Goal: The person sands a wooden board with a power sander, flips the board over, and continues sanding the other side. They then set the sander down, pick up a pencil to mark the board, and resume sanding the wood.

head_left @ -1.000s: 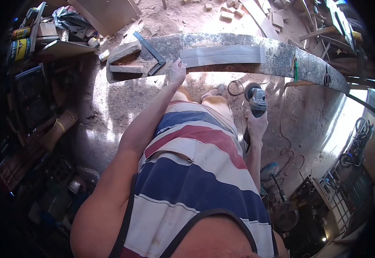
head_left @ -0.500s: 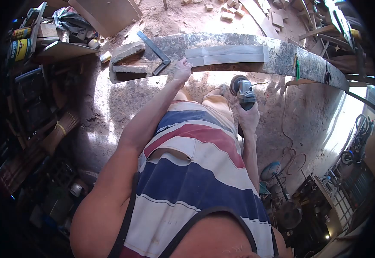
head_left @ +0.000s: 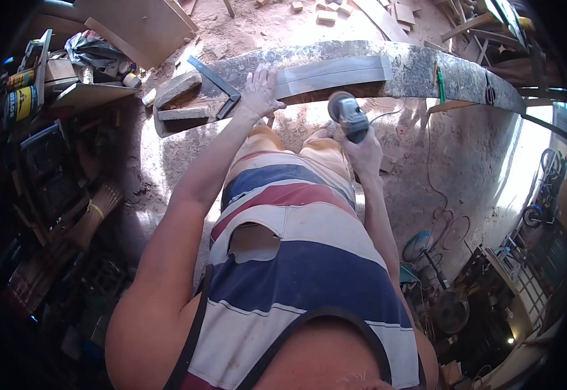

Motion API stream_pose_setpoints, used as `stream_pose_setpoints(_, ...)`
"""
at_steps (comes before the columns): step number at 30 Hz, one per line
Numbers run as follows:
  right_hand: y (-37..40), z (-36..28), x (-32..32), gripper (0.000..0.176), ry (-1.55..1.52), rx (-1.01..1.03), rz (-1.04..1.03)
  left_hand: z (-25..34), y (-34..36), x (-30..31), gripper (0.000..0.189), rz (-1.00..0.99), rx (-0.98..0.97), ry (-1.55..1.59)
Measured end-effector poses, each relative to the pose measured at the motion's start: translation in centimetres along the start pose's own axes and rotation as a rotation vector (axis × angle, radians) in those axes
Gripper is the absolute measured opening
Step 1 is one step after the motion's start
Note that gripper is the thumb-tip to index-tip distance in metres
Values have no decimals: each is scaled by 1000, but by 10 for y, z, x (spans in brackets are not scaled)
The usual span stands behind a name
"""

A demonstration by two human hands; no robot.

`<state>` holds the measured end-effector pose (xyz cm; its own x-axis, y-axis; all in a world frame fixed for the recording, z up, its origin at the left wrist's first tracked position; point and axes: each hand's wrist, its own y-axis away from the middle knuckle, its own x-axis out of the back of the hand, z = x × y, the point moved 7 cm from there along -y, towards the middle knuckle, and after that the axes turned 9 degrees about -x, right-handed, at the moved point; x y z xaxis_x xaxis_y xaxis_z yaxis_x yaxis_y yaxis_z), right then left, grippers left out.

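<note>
My left hand point(head_left: 260, 92) lies with its fingers spread on the worn bench point(head_left: 413, 68), at the left end of a pale, flat board point(head_left: 335, 73). Whether it touches the board's end is hard to tell. In my right hand point(head_left: 363, 151) is a grey angle grinder point(head_left: 352, 121), held in front of the bench's near edge, its round disc point(head_left: 343, 105) pointing toward the board. The disc and the board are apart. A dark metal square point(head_left: 213, 79) rests on the bench just left of my left hand.
Wood blocks point(head_left: 186, 113) sit at the bench's left end. A green tool point(head_left: 440, 86) lies on its right part. The grinder's cord point(head_left: 430, 162) trails over the floor at the right. Wood offcuts point(head_left: 326, 17) are scattered beyond the bench. A fan point(head_left: 452, 312) stands lower right.
My left hand has moved left and opened from a closed shape onto the bench. My right hand has brought the grinder up and left, nearer the board. The view has shifted slightly.
</note>
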<state>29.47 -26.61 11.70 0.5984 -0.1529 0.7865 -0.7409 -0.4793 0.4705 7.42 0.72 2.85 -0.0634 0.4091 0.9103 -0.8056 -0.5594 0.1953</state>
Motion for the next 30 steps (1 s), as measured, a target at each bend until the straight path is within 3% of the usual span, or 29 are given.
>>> stream_pose_setpoints(1, -5, -12, -5, 65, 17, 23, -13, -3, -4, -1, 121, 58, -76, 12)
stream_pose_setpoints(4, -22, -39, -27, 64, 49, 132, -62, -16, -11, -14, 111, -24, -64, 98)
stream_pose_setpoints(13, -36, -85, -62, 65, 134, 301, -148, -14, -10, -14, 107, 28, -74, 74)
stream_pose_setpoints(20, -49, -83, -42, 59, 332, 302, -45, -13, -8, -14, 106, 52, -88, 53)
stream_pose_setpoints(26, -53, -76, -28, 57, 301, 253, 74, -12, -8, -13, 103, 43, -98, 27)
stream_pose_setpoints(30, -52, -99, -44, 59, 236, 252, -15, -13, -9, -16, 99, 6, -77, 19)
